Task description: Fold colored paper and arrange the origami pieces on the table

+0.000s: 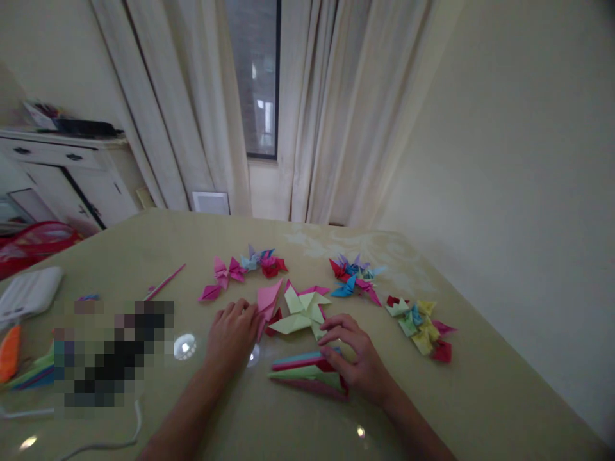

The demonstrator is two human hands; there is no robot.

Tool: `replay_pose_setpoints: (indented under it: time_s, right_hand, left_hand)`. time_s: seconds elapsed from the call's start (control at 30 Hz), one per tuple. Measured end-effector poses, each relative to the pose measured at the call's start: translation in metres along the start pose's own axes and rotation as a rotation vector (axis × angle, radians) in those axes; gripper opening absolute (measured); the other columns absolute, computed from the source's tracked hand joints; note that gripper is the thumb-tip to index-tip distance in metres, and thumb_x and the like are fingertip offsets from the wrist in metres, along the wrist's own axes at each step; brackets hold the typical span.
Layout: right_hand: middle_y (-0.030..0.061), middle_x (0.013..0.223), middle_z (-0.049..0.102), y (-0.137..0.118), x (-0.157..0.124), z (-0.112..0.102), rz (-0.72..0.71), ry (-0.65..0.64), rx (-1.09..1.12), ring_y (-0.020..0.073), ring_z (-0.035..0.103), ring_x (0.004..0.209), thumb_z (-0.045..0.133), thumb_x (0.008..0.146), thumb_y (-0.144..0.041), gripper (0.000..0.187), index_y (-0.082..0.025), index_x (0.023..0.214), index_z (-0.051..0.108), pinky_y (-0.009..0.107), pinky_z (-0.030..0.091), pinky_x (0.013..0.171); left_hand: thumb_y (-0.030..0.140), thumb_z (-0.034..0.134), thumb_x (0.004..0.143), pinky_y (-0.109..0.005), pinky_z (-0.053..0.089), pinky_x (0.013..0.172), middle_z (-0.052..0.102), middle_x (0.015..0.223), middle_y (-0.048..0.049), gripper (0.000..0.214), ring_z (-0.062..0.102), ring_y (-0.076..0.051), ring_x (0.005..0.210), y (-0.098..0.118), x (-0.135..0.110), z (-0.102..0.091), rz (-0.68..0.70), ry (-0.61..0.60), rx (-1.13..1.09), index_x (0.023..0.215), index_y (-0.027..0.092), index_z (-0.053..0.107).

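Note:
My left hand has its fingers bent against the left edge of a pink folded paper, gripping it near the table. Right of that lies a pale green paper pinwheel, with magenta and dark red folded pieces partly hidden under it. My right hand is curved, thumb and fingers apart, with its fingertips by the pinwheel's lower right point. Below the thumb sits a folded paper stack in blue, red, green and pink, its right end partly covered by the hand.
Origami clusters lie on the table: pink and blue flowers, red and blue ones, yellow and green ones. At left are a pink stick, a white device, an orange object and a white cable.

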State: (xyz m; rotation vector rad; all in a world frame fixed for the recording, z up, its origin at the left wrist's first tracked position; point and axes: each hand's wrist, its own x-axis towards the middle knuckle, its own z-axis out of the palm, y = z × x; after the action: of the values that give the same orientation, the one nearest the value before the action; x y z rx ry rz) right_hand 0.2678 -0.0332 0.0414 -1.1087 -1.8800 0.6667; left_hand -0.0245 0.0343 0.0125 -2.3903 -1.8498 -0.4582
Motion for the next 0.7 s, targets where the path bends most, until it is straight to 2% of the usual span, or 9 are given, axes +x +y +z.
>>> replay_pose_setpoints:
  time_s: [0.2,0.27,0.33,0.43,0.5,0.6,0.7]
  right_hand:
    - [0.0093,0.115,0.068,-0.001,0.000,0.003,-0.005,0.024,-0.004,0.0257,0.065,0.113,0.070,0.097,-0.031,0.010,-0.024,0.096,0.077,0.042,0.049,0.103]
    - [0.0095,0.114,0.068,-0.001,0.001,0.004,-0.009,0.046,0.003,0.0258,0.065,0.113,0.070,0.097,-0.032,0.011,-0.024,0.096,0.077,0.041,0.050,0.101]
    - [0.0092,0.113,0.068,-0.003,0.001,0.005,-0.016,0.076,0.019,0.0253,0.065,0.111,0.069,0.099,-0.033,0.013,-0.024,0.096,0.077,0.040,0.051,0.099]
    - [0.0080,0.105,0.069,-0.007,0.002,0.006,-0.027,0.105,0.063,0.0239,0.066,0.104,0.065,0.102,-0.037,0.018,-0.024,0.098,0.076,0.038,0.052,0.094]
    - [0.0067,0.100,0.071,-0.011,0.001,0.008,-0.020,0.124,0.105,0.0226,0.066,0.096,0.064,0.103,-0.043,0.022,-0.024,0.104,0.075,0.036,0.053,0.088]
    - [0.0061,0.099,0.072,-0.020,-0.002,0.013,0.012,0.140,0.221,0.0215,0.065,0.089,0.064,0.101,-0.056,0.039,-0.023,0.120,0.072,0.034,0.053,0.081]
    - [0.0053,0.097,0.071,-0.027,-0.005,0.018,0.067,0.141,0.370,0.0209,0.064,0.086,0.069,0.095,-0.063,0.046,-0.022,0.116,0.071,0.032,0.055,0.076]
  left_hand:
    - [0.017,0.051,0.102,-0.042,0.047,0.087,0.076,0.105,-0.0100,0.030,0.069,-0.030,0.100,-0.002,0.000,-0.003,-0.003,0.019,0.020,0.107,0.022,0.080]
    - [0.017,0.052,0.101,-0.043,0.048,0.088,0.077,0.102,-0.0101,0.028,0.069,-0.031,0.098,-0.003,0.000,-0.006,-0.015,0.086,0.001,0.105,0.020,0.080]
    - [0.019,0.054,0.102,-0.043,0.049,0.088,0.077,0.100,-0.0105,0.026,0.069,-0.029,0.095,-0.003,-0.001,-0.010,-0.005,0.260,-0.068,0.106,0.018,0.079]
    - [0.021,0.059,0.103,-0.039,0.052,0.088,0.078,0.098,-0.0096,0.020,0.069,-0.025,0.090,0.003,-0.008,-0.017,0.098,0.578,-0.252,0.110,0.018,0.077]
    - [0.016,0.064,0.101,-0.036,0.052,0.085,0.078,0.095,-0.0071,0.018,0.068,-0.021,0.084,0.013,-0.017,-0.020,0.199,0.684,-0.368,0.114,0.020,0.075]
    - [0.008,0.068,0.097,-0.033,0.050,0.079,0.079,0.093,-0.0039,0.029,0.068,-0.018,0.080,0.031,-0.032,-0.020,0.380,0.665,-0.466,0.122,0.024,0.072]
    - [0.005,0.068,0.096,-0.033,0.049,0.078,0.080,0.096,-0.0044,0.037,0.069,-0.018,0.083,0.046,-0.043,-0.016,0.553,0.556,-0.516,0.130,0.022,0.068]
